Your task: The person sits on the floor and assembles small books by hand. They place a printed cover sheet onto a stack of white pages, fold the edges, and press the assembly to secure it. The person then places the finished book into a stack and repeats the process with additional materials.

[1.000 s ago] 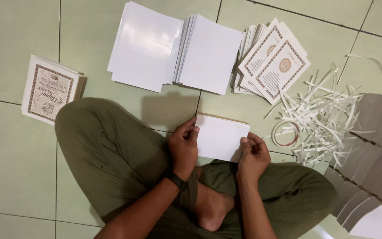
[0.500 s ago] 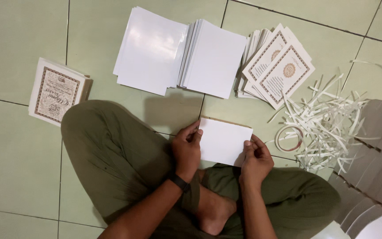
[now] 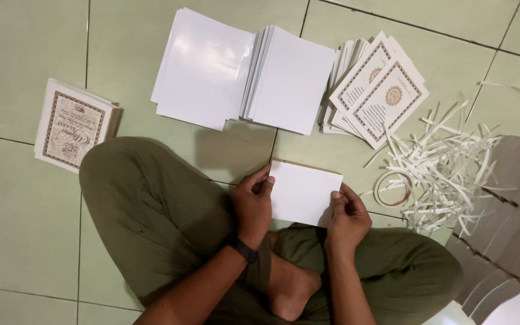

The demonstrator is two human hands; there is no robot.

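The left hand (image 3: 252, 204) and the right hand (image 3: 347, 218) are apart, and each one is closed on an edge of the same white card (image 3: 304, 192). The left hand pinches its left edge with thumb and fingers, the right hand pinches its lower right corner. The card is held flat between them, just above the floor (image 3: 19, 241) of pale green tiles and in front of the crossed legs in olive trousers (image 3: 151, 210). A dark wristband (image 3: 243, 248) sits on the left wrist.

At 12 o'clock from the card lie two stacks of blank white sheets (image 3: 242, 75), side by side and touching, the right one fanned a little. At 1 o'clock there is a fanned pile of printed cards (image 3: 380, 90), white with a brown ornamental border and a round golden emblem in the middle. At 9 to 10 o'clock, well apart, is another stack of printed cards (image 3: 73, 125) with a brown frame and dark ornamental writing. At 3 o'clock a heap of thin white paper strips (image 3: 452, 174) lies, and a ring of tape (image 3: 392, 188) rests at its left edge, near the right hand.
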